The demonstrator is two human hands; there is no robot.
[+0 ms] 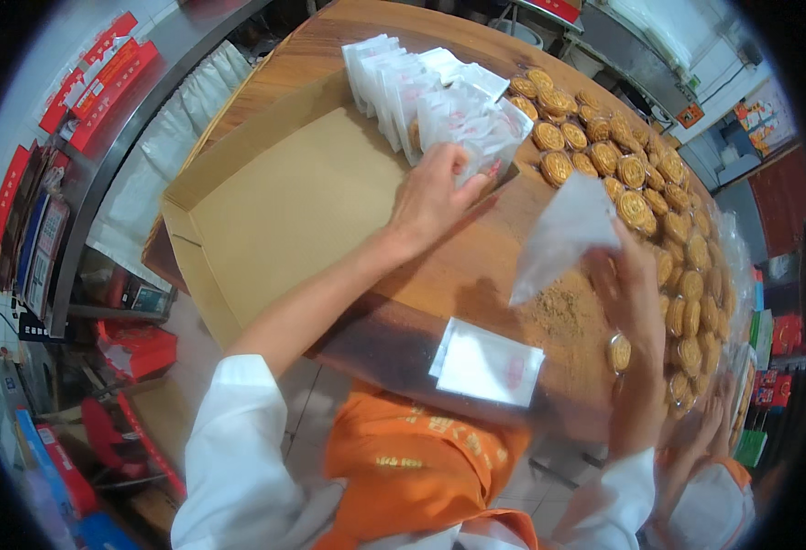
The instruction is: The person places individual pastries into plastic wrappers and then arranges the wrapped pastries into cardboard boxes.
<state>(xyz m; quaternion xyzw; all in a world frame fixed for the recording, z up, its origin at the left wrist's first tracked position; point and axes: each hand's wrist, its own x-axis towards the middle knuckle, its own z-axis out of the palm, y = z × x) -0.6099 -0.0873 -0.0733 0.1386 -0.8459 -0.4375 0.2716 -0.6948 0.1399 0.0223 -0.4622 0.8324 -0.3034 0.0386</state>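
My left hand (437, 189) is at the right end of the open cardboard box (293, 213), its fingers closed on one of the translucent paper packets (475, 130) standing in rows there. Over the wooden table (471, 275), my right hand (626, 275) holds a translucent white paper bag (568, 227) by its edge; both are blurred by motion. Whether that bag has anything in it, I cannot tell. Flat bags (489, 361) lie stacked at the near table edge. One wrapped mooncake (619, 353) sits just left of my right wrist, apart from the large heap (605, 158).
Crumbs (557, 309) are scattered between the flat bags and the heap. Another person's hands (712, 419) are at the table's right edge. A steel counter (111, 165) with red cartons (100, 89) runs along the left. Clear plastic film (736, 254) borders the heap's right side.
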